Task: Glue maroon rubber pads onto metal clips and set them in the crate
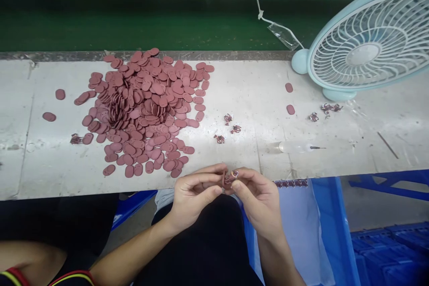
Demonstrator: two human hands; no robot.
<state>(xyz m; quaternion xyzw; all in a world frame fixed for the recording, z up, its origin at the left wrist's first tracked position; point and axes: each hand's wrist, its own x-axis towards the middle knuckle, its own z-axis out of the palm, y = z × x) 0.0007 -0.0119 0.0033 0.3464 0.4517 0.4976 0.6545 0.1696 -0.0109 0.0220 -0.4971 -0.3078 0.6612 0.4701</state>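
Note:
At the front edge of the white table, my left hand [197, 194] pinches a reddish oval disc [224, 179] seen nearly edge-on. Close beside it, my right hand [256, 196] has its thumb and fingers closed on a small shiny reddish part [233, 176]. The disc and the small part meet between my fingertips; how they are joined is too small to tell. Beyond my left hand lies a large pile of reddish oval discs [157, 89]. Several small shiny parts [228, 119] sit on the table just beyond my hands.
A light blue fan [363, 53] stands at the back right. Before it lie a clear bottle with a thin dark tip [296, 146], two loose discs [290, 109] and more small parts [313, 117]. A blue crate [342, 232] is below the table edge. Someone's arm [31, 254] shows lower left.

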